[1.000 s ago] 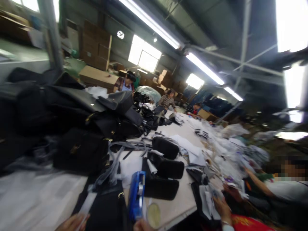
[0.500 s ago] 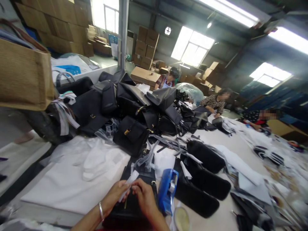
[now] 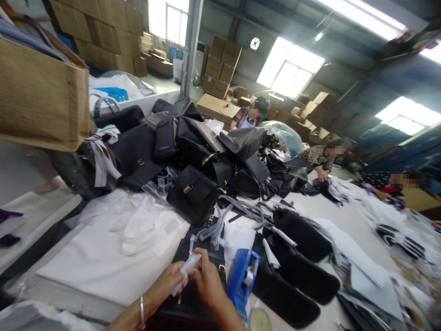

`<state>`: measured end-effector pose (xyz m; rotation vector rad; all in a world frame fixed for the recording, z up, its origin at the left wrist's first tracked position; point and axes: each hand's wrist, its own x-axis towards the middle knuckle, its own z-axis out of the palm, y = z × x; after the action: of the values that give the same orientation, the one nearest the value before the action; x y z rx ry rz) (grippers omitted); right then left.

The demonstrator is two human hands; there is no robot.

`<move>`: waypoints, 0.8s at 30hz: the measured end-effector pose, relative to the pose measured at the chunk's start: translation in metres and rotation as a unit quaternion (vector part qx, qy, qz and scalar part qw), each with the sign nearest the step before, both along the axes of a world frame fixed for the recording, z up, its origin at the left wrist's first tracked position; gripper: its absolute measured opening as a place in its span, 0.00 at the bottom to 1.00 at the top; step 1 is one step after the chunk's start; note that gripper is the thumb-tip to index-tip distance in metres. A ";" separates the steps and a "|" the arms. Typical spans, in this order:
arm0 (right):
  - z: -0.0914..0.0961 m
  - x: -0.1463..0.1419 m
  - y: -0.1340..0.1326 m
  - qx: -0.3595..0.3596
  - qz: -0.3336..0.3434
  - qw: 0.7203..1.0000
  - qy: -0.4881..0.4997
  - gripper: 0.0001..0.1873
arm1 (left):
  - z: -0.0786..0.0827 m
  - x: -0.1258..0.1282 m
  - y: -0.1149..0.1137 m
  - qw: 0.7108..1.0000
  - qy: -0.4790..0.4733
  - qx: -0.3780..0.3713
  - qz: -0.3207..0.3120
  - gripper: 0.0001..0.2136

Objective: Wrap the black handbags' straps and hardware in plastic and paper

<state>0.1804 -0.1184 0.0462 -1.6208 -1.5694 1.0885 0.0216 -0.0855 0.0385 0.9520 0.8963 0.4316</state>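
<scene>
Low in the view, my left hand (image 3: pixel 164 286) and my right hand (image 3: pixel 206 280) meet over a black handbag (image 3: pixel 193 299) lying flat on the table. Both pinch a small white strip of paper or film (image 3: pixel 186 272) between their fingertips. A metal bangle sits on my left wrist. Just right of my right hand stands a blue tape dispenser (image 3: pixel 242 278).
A heap of black handbags (image 3: pixel 193 156) fills the middle of the table. White wrapping sheets (image 3: pixel 113 248) lie at the left, black pouches (image 3: pixel 303 234) at the right. A tan woven bag (image 3: pixel 41 101) hangs at upper left. Other people (image 3: pixel 253 115) work along the far side.
The view swung left and down, bringing my hands fully into sight. They have come together on the white strip over the black bag.
</scene>
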 end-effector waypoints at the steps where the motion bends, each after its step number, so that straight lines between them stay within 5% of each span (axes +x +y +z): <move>1: -0.001 0.001 0.001 -0.004 -0.004 1.000 0.004 0.27 | -0.001 0.001 0.000 1.000 0.004 0.003 0.000 0.12; 8: -0.012 -0.002 -0.002 -0.012 -0.037 0.995 0.091 0.23 | -0.016 0.015 -0.001 0.996 0.061 0.010 0.062 0.25; 12: -0.013 -0.005 0.000 -0.024 -0.029 0.991 0.128 0.22 | -0.015 0.012 0.002 0.996 0.008 -0.031 0.083 0.24; 18: -0.008 -0.006 0.012 0.048 0.042 0.998 -0.029 0.20 | -0.015 -0.005 0.012 0.970 -0.109 -0.201 0.079 0.17; 21: -0.006 -0.002 0.019 0.127 0.149 0.964 -0.179 0.20 | -0.023 -0.011 0.017 0.952 -0.142 -0.266 0.054 0.14; 24: -0.003 0.004 0.026 0.207 0.247 0.886 -0.335 0.18 | -0.029 -0.013 0.020 0.943 -0.150 -0.294 0.040 0.11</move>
<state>0.1843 -0.0919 0.0429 -1.3892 -2.5626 0.3361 0.0082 -0.0656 0.0091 0.2905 0.7223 0.3371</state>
